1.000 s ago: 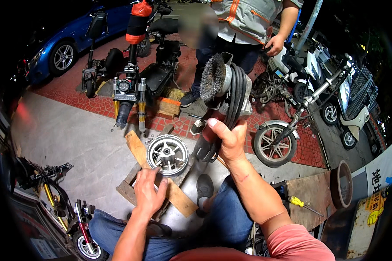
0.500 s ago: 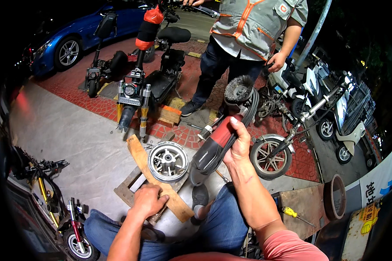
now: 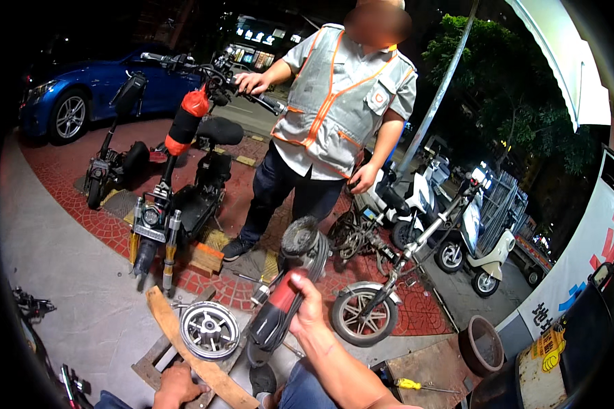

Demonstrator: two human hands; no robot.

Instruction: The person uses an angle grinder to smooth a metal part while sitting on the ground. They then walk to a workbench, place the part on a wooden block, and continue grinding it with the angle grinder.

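My right hand [image 3: 308,308] is closed around a red and black angle grinder [image 3: 274,320], its cord looped along the body. A round wire brush [image 3: 300,236] is fitted at its upper end, away from me. Low at the left, my left hand [image 3: 179,387] is curled against a wooden plank [image 3: 198,358] on a low wooden stand [image 3: 147,371]; what its fingers hold is hidden. Beside the plank, a spoked metal wheel rim [image 3: 209,330] lies flat on the stand, left of the grinder.
Ahead stands a person in a grey vest [image 3: 327,95], one hand on the handlebar of a black electric scooter [image 3: 160,215]. A bicycle-like front wheel [image 3: 365,315] is right of the grinder. At lower right, a yellow screwdriver [image 3: 409,384] lies on a board near a round pot [image 3: 481,346].
My view has tilted up and swung right, so the scene sits lower and further left. The grinder stays in my right hand; my left hand remains by the plank.
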